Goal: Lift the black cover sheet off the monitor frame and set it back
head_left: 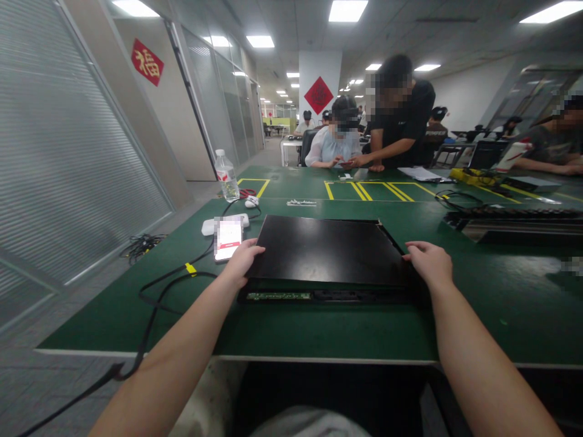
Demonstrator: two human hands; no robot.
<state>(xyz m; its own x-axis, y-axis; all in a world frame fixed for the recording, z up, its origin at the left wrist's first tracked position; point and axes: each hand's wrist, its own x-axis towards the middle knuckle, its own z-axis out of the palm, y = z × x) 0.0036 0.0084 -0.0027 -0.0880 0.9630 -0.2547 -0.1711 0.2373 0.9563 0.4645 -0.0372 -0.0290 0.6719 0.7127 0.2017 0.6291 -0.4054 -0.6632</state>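
Note:
A flat black rectangular panel lies over a dark frame on the green table, its near edge raised a little off the frame. Along the frame's front side a strip of green circuit board shows. My left hand is closed on the panel's left edge, thumb on top. At the right edge my right hand is closed too, thumb and fingertips against the panel's side. The fingers under the panel are hidden. What lies inside the frame cannot be seen.
Left of the panel are a lit phone, a white power strip, black cables and a water bottle. A long black slotted part stands at the right. Two people are across the table.

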